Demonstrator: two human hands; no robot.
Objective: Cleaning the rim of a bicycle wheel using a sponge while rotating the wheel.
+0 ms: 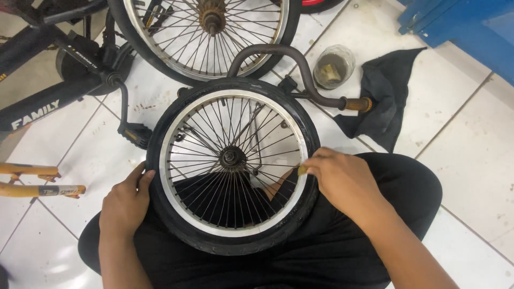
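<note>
Both hands are on a small bicycle wheel (233, 166) that lies across the person's lap, its black tyre facing up and its silver rim and thin spokes plain to see. Left hand (127, 202) wraps the tyre at its left edge, thumb on top and fingers curled round the rubber. Right hand (342, 179) sits at the right side of the rim, thumb and fingertips pinched on a small brass-coloured piece (302, 170) where a spoke meets the rim; what the piece is I cannot tell. The two hands are well apart, one on each side of the wheel.

Beyond the wheel, a bent dark handlebar (292, 61) with a worn orange grip lies on the white tiled floor (471, 150), just beside a crumpled black cloth (388, 91). A glass jar (334, 66) of murky stuff stands near the cloth. A second, larger wheel (209, 32) with a rusty hub rests at the top, and a black bicycle frame (48, 80) with its pedal (136, 134) lies to the left.
</note>
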